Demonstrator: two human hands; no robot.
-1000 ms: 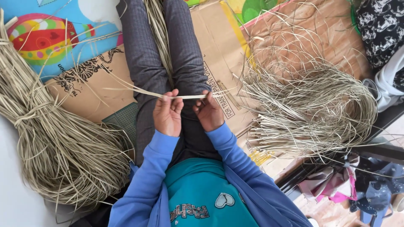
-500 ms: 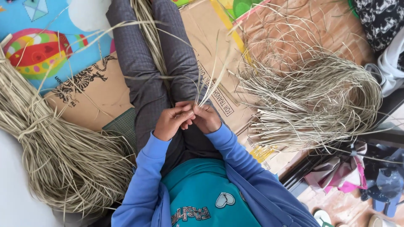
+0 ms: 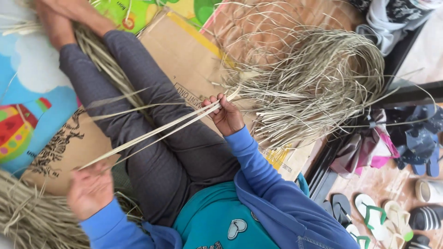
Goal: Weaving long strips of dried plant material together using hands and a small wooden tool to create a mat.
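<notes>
head view: blurred left hand (image 3: 90,190), grip unclear, is now pulling apart from right hand (image 3: 226,115) pinching strips (image 3: 157,131).

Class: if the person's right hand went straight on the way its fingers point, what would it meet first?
Probably the loose pile of dry strips just beyond the right hand; depth is unclear.

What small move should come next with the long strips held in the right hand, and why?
Probably bring the left hand back up to the free ends of the strips. The right hand pinches them at one end only, they stretch loose across the lap, and the left hand is blurred near the left bundle, holding nothing I can make out.
</notes>
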